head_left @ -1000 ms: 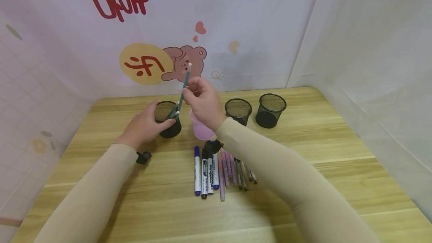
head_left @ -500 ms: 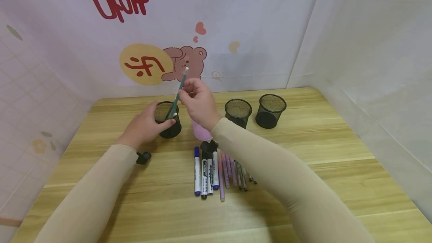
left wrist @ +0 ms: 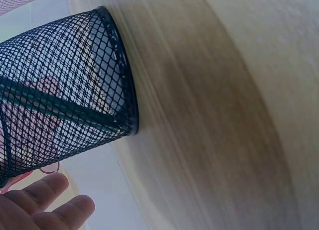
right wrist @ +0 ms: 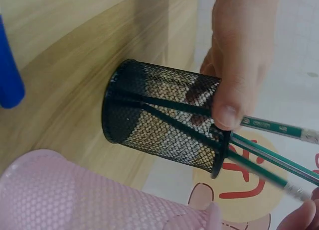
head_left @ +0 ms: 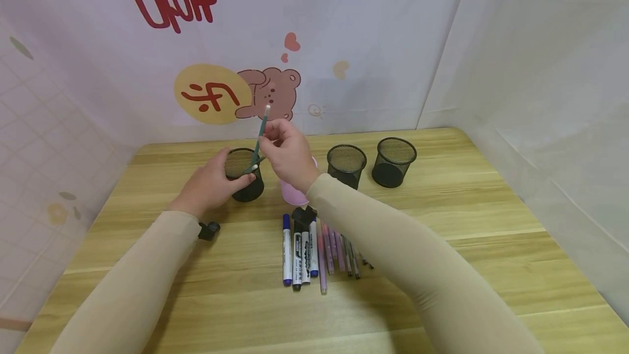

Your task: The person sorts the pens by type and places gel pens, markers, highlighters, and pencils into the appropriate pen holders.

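My left hand (head_left: 208, 184) grips the leftmost black mesh pen cup (head_left: 248, 190), its thumb across the near side by the rim. My right hand (head_left: 290, 152) pinches a green pencil (head_left: 261, 130) between thumb and fingers. That pencil slants over the cup, white eraser up, its lower part at the mouth. In the right wrist view, two other green pencils (right wrist: 271, 125) lean inside the mesh with their eraser ends out past the rim. Only fingertips (right wrist: 296, 219) of the right hand show there. A dark green pencil (left wrist: 60, 108) appears through the mesh in the left wrist view.
A pink mesh cup (head_left: 295, 194) stands partly behind my right hand. Two more black mesh cups (head_left: 346, 158) stand to its right. Whiteboard markers (head_left: 287, 250), purple pens (head_left: 322, 266) and thin dark pens (head_left: 355, 261) lie in a row on the wooden table, partly under the right forearm.
My right hand has moved slightly left and down, bringing the pencil's lower end from above the rim to the cup's mouth. The left hand and cup stay in place.
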Tool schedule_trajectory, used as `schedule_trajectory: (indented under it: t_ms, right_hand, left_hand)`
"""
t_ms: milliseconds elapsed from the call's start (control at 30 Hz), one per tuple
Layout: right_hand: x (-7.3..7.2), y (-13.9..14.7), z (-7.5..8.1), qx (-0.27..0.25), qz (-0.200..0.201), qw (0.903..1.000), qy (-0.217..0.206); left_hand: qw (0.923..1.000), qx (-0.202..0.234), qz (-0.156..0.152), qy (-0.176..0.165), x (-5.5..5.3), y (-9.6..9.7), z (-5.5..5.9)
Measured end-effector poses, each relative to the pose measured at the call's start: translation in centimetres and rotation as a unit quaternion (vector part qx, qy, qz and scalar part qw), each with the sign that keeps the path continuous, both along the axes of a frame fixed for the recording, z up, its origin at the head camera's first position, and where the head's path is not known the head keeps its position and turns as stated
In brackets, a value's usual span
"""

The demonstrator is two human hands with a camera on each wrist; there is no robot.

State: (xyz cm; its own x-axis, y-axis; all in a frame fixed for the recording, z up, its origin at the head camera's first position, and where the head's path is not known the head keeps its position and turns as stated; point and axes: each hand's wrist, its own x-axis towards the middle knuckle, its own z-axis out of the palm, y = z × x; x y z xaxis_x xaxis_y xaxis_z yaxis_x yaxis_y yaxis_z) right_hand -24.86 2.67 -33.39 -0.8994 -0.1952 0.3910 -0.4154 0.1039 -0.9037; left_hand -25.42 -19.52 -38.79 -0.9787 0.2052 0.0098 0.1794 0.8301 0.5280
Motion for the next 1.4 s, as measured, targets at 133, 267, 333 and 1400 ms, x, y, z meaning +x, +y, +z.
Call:
schedule_trajectory:
  t_ms: [133, 267, 333, 1400]
  right_hand:
    - [0.1, -0.1, -0.3, 0.010, 0.007, 0.9997, -0.019]
    - [0.3, -0.1, -0.6, 0.031, 0.015, 0.9985, -0.043]
    - [0.3, -0.1, -0.8, 0.043, 0.019, 0.9977, -0.049]
    - [0.7, 2.4, -0.4, 0.126, 0.025, 0.9895, -0.066]
  left_hand:
    - [1.0000, 0.003, 0.002, 0.005, 0.0, 0.1, -0.1]
    - [0.9999, 0.009, 0.006, 0.005, -0.2, 0.1, -0.2]
    - [0.9999, 0.010, 0.006, 0.005, -0.2, 0.1, -0.2]
    - [0.9995, -0.019, 0.010, -0.023, -0.2, 0.1, 0.2]
